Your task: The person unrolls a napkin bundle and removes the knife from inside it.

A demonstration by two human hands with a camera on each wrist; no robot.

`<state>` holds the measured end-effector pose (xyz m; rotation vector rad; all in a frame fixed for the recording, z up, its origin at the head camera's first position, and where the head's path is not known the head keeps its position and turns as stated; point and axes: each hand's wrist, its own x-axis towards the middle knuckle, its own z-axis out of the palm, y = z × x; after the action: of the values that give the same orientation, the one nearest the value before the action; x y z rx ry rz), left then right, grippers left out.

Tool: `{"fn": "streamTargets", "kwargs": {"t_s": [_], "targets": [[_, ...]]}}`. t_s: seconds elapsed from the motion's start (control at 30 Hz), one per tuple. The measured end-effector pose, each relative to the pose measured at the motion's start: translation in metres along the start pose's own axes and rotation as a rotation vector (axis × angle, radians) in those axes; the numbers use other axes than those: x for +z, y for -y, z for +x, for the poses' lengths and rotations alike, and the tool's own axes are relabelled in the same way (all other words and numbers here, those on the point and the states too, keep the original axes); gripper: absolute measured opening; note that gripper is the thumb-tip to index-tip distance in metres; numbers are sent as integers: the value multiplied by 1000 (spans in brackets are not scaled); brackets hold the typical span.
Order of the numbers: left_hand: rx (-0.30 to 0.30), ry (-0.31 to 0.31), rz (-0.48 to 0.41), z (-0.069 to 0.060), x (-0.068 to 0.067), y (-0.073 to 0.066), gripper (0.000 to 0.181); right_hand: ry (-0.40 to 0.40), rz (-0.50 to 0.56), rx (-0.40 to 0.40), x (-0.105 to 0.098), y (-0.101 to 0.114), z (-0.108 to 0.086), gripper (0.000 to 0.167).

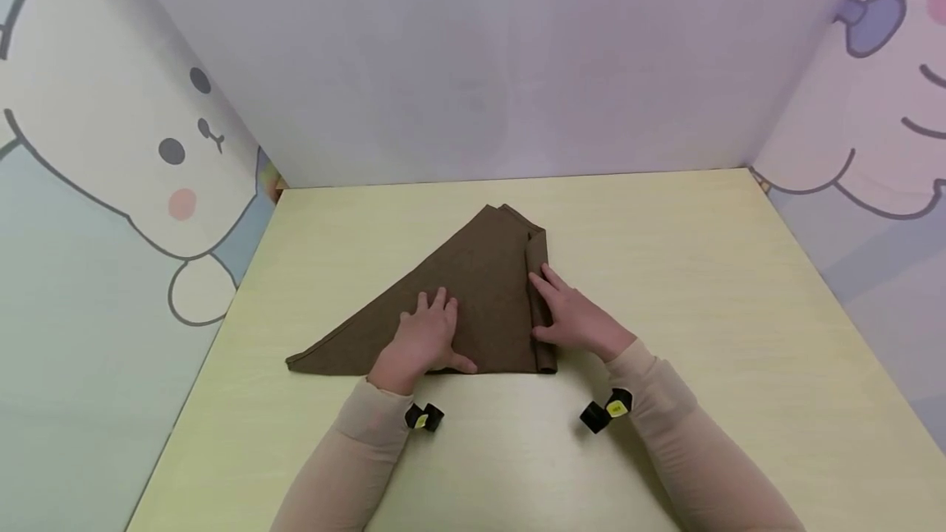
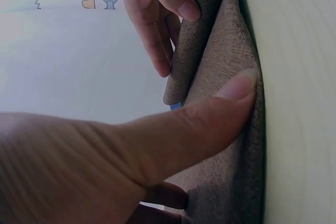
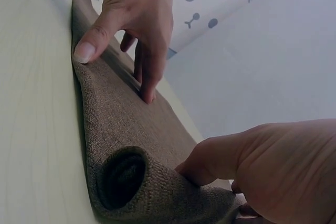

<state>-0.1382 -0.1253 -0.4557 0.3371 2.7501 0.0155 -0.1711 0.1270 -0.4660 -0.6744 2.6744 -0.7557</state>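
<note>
Touching cloth [image 1: 488,269] edge: left hand [image 1: 424,339]; right hand [image 1: 576,318] on roll [image 1: 540,308], wide table [image 1: 702,277] rightward.

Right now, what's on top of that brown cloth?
On the brown cloth, the left hand rests on the flat part and the right hand touches the rolled edge. The surface beneath the hands is covered.

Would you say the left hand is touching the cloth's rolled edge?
No, the right hand touches the rolled edge, while the left hand rests on the flat part.
</note>
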Motion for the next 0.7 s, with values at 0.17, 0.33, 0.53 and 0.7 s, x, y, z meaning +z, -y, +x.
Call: {"fn": "streamTargets", "kwargs": {"t_s": [0.17, 0.33, 0.53, 0.7], "targets": [[-12, 8, 2, -1, -1, 1, 118, 3, 7, 9, -1, -1, -1, 86], [-11, 4, -4, -1, -2, 1, 118, 10, 5, 7, -3, -1, -2, 85], [-8, -6, -13, -1, -2, 2, 118, 20, 3, 7, -5, 0, -2, 84], [-8, 2, -15, 0, -1, 3, 118, 33, -8, 18, -6, -1, -3, 84]]}}
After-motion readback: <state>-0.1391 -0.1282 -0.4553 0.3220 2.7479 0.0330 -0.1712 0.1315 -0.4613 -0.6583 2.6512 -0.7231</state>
